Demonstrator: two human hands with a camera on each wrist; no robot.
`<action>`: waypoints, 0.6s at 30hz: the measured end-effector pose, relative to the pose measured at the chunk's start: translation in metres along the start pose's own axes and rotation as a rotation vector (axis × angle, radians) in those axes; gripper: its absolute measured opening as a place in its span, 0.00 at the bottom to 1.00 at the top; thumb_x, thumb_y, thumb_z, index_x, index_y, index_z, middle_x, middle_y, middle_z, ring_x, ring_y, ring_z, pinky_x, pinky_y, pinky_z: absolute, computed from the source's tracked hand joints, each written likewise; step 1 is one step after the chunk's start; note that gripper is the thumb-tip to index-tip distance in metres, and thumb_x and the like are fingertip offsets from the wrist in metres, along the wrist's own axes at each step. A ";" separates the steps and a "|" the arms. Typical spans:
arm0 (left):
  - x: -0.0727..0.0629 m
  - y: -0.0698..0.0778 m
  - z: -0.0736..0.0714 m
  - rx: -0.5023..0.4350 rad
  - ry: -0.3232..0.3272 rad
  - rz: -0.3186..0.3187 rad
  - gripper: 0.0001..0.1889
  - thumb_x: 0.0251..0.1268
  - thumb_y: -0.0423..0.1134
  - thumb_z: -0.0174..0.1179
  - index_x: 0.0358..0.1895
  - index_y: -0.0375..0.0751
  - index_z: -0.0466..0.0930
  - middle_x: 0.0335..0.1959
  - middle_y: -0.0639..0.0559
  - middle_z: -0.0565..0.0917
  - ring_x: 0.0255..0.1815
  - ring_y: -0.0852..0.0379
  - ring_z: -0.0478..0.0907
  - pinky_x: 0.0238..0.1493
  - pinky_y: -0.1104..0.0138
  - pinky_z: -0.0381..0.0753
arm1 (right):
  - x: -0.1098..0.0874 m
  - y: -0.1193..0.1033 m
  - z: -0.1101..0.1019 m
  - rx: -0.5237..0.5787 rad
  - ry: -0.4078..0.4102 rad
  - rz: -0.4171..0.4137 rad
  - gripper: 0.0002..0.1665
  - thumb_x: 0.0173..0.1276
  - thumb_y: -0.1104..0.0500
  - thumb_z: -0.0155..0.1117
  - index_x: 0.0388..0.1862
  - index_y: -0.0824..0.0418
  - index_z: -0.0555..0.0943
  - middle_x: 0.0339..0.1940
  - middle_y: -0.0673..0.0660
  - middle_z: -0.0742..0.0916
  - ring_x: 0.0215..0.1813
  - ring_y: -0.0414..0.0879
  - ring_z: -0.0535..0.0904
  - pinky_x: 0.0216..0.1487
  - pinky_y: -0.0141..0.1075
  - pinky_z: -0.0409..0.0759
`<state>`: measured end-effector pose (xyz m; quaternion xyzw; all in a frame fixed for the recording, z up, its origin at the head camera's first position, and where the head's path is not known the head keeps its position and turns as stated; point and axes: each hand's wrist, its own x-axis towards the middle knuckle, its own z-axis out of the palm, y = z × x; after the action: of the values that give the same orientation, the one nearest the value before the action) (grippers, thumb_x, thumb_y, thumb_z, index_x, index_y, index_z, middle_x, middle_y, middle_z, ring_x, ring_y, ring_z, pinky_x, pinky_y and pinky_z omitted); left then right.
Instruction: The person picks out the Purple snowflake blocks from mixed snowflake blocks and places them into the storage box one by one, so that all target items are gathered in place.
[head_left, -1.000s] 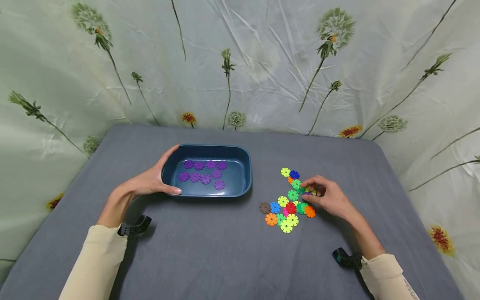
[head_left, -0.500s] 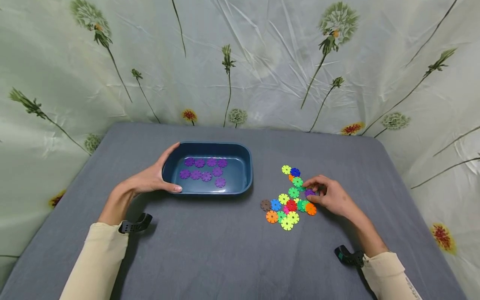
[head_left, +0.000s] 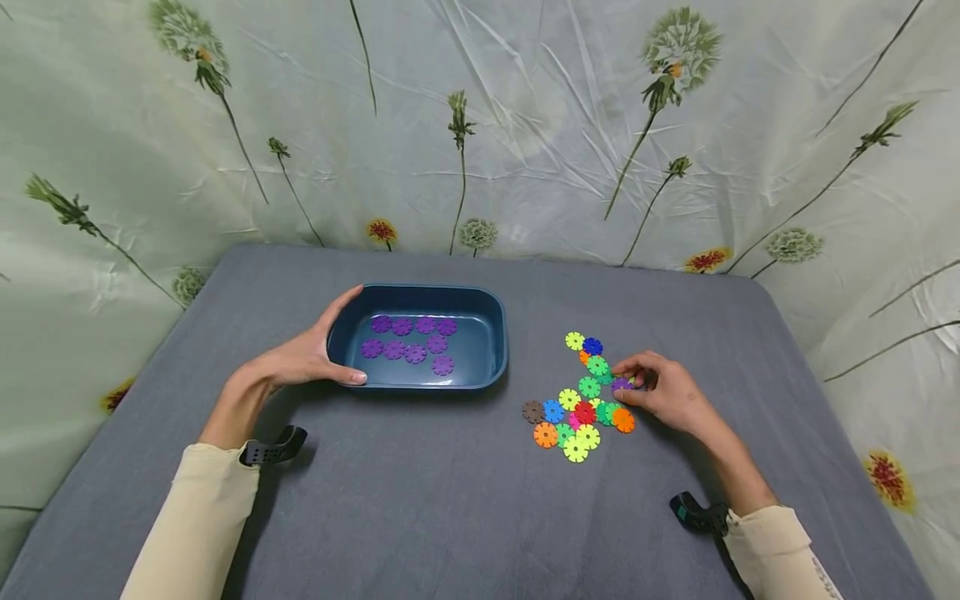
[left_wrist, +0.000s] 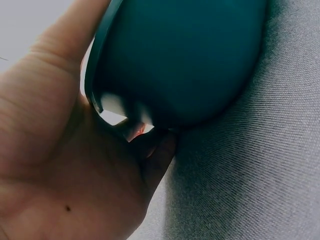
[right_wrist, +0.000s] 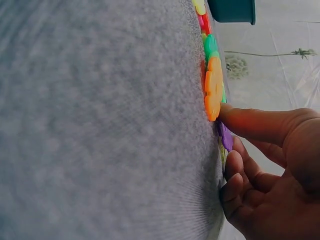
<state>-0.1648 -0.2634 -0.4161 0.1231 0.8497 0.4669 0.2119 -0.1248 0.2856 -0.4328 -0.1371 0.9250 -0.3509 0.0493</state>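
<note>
A dark blue tray [head_left: 480,379] stands on the table, with several purple notched plastic discs [head_left: 416,354] lying flat in it. My left hand [head_left: 309,354] grips its left end, thumb along the near rim and fingers round the far left corner. In the left wrist view the tray wall [left_wrist: 185,60] fills the space beside the palm. To the right, my right hand [head_left: 667,392] is at the edge of a loose pile of colourful discs [head_left: 585,412]. Its thumb and fingers curl round a purple disc [right_wrist: 226,137], beside an orange disc [right_wrist: 214,87].
The pile holds yellow, green, red, blue, orange and brown discs, some overlapping. A grey cloth [head_left: 450,500] covers the table. Behind it hangs a pale flower-printed curtain [head_left: 525,125]. Both wrists wear a black strap.
The purple disc shows more clearly between my right thumb and fingers than a second ago. My left hand and the tray have not moved on the table; the head view has shifted slightly.
</note>
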 end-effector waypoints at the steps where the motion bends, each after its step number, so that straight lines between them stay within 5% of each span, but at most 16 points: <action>1: 0.000 0.000 0.000 -0.003 -0.001 -0.001 0.70 0.52 0.42 0.81 0.85 0.70 0.31 0.87 0.41 0.37 0.85 0.32 0.38 0.75 0.25 0.45 | 0.000 0.000 0.000 0.003 -0.001 0.001 0.15 0.65 0.64 0.76 0.50 0.64 0.87 0.43 0.59 0.86 0.37 0.39 0.73 0.36 0.30 0.73; 18: -0.001 0.001 0.001 -0.005 0.012 0.006 0.70 0.51 0.40 0.81 0.85 0.69 0.31 0.87 0.40 0.36 0.85 0.32 0.38 0.75 0.24 0.45 | 0.001 -0.003 -0.001 0.009 0.011 0.032 0.10 0.71 0.61 0.72 0.48 0.63 0.87 0.34 0.56 0.87 0.32 0.36 0.76 0.33 0.29 0.76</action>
<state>-0.1637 -0.2621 -0.4153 0.1225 0.8492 0.4705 0.2058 -0.1255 0.2836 -0.4303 -0.1200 0.9258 -0.3548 0.0503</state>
